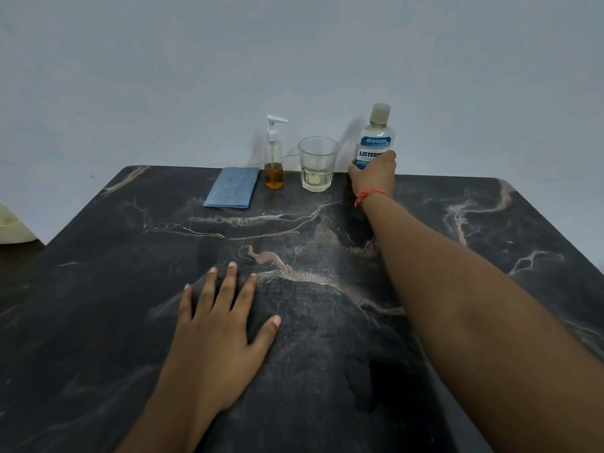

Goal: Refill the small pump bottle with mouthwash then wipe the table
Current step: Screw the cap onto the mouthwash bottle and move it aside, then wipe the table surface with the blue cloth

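A clear mouthwash bottle [376,138] with a blue and white label and a capped top stands at the table's far edge. My right hand [372,176] reaches out and grips its lower part. Left of it stands a small pump bottle [274,158] with a white pump and amber liquid at the bottom. A folded blue cloth [232,187] lies beside the pump bottle. My left hand [222,318] rests flat on the dark marble table [130,289], fingers spread.
A clear glass tumbler [317,163] with a little liquid stands between the pump bottle and the mouthwash bottle. A pale wall rises behind the table. A cream-coloured object [11,223] sits past the table's left edge.
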Demonstrator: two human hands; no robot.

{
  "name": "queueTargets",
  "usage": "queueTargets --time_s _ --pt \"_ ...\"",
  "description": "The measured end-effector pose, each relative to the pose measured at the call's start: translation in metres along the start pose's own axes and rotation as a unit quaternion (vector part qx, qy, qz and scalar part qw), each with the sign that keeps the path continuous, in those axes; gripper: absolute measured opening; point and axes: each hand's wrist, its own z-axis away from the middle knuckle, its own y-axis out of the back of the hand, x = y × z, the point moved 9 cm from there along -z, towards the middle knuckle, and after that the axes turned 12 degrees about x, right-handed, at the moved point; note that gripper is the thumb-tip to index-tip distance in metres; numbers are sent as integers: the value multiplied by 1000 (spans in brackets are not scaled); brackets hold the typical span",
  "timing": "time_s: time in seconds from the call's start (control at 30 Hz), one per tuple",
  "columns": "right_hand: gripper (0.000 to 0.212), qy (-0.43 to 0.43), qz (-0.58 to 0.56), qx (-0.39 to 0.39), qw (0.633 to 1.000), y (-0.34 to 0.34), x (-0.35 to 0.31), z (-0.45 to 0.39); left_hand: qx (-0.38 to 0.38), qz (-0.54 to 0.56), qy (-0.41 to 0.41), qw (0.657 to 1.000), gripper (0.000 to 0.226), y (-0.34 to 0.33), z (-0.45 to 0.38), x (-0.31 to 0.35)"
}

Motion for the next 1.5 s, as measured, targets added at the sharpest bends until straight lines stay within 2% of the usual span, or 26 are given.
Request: queueTargets --time_s 0.37,0.47,0.57,0.67,0.77,0.87,0.97,1.07,1.3,1.5 --pt "68 -18 -3 8 1000 -2 1 -2 6 4 6 1000 90 5 -1 2" --pt "79 -33 1 -21 999 -2 9 -3 10 10 10 1000 90 4 -1 1" --pt "88 -29 14 -3 999 17 15 0 17 14 12 1000 88 5 -2 1" --pt "78 25 33 33 999 45 8 24 26 19 13 999 87 4 -3 1" --pt "57 149 86 55 984 70 -16 71 34 27 13 999 86 6 -2 2" --pt "47 261 118 -28 958 69 -41 128 39 36 12 999 85 11 -1 2" --pt "39 328 101 -110 933 62 -61 174 39 42 17 998 85 15 2 -2" --pt "40 380 103 -186 900 47 -78 209 47 47 35 997 86 20 9 -20" --pt "47 381 141 -265 875 -19 -104 236 47 20 58 997 85 30 9 -75" --pt "50 381 169 -272 868 -89 -137 223 39 16 60 997 84 18 11 -95"
